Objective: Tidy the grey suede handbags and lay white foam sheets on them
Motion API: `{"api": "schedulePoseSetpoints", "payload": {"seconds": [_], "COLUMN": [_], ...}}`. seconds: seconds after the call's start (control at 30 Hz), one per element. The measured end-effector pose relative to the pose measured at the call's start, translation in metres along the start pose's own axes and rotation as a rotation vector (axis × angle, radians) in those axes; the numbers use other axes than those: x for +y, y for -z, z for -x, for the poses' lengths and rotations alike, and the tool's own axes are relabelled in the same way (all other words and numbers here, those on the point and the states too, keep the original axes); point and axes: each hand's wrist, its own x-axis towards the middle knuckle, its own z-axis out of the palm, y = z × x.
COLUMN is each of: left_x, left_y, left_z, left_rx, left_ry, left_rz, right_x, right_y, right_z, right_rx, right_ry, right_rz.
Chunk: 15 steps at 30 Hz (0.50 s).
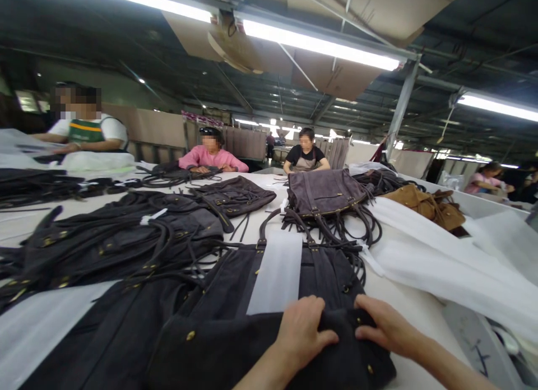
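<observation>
The left hand [303, 327] lies flat on the near dark suede bag [235, 345], its fingers bent and pinching a fold of the fabric; the right hand [384, 325] rests just beside it on the same bag, fingers curled over the edge, gripping the cloth. This bag lies on the white table [403, 300], at the near edge; a white paper strip [277, 272] lies on the bag, just behind the hands. Left of the bag there is a pile of dark bags [121, 238]; behind it a purple-grey bag [325, 191]; far right of that, a tan bag [424, 202]. White wrapping sheets [441, 267] lie right of the near bag.
</observation>
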Motion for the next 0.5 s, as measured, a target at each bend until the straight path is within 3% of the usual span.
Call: {"api": "schedulePoseSetpoints", "payload": {"seconds": [0.13,0.2,0.37,0.5], "left_x": [-0.008,-0.011,-0.008,-0.005], "left_y": [-0.020,-0.024,-0.025,-0.025], "left_z": [0.001,0.004,0.011,0.014], "left_rx": [0.017,0.037,0.126,0.214], "left_ry": [-0.091,-0.125,-0.242,-0.327], "left_rz": [0.029,0.019,-0.085,-0.179], "right_x": [0.006,0.011,0.011,-0.031], "right_y": [0.019,0.018,0.001,0.002], "right_z": [0.016,0.016,0.008,0.005], "right_rx": [-0.186,-0.159,-0.003,0.071], "right_ry": [0.011,0.008,-0.004,0.187], "right_rz": [-0.257,-0.220,0.096,0.477]}}
